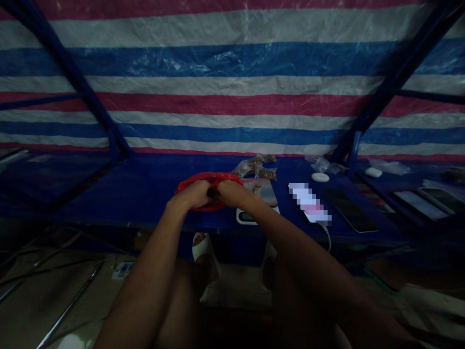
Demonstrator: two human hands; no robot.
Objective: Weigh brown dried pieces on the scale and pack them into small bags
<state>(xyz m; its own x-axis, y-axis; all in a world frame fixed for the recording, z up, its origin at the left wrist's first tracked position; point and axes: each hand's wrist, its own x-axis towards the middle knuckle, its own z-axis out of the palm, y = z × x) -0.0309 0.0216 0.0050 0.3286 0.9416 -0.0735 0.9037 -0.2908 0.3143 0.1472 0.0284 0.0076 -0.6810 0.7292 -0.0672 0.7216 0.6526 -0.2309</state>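
Observation:
A red plastic bag point(199, 209) lies open on the blue table, with both my hands over its mouth. My left hand point(196, 193) reaches in from the left and my right hand point(231, 192) from the right, their fingers curled inward and close together. Dark contents point(214, 195) show between them, too dim to name; the fingertips are hidden. Just right of the bag stands a white digital scale point(269, 193), partly behind my right wrist, with a small brownish item point(257, 188) on its plate. Behind it lie clear plastic bags point(267, 173) holding small brown pieces.
A lit phone point(308, 202) with a white cable lies right of the scale, beside a dark phone point(354, 211). Behind them are a white rounded case point(320, 177) and crumpled clear plastic point(323, 165). Blue metal posts point(350, 131) rise before a striped tarp point(232, 63).

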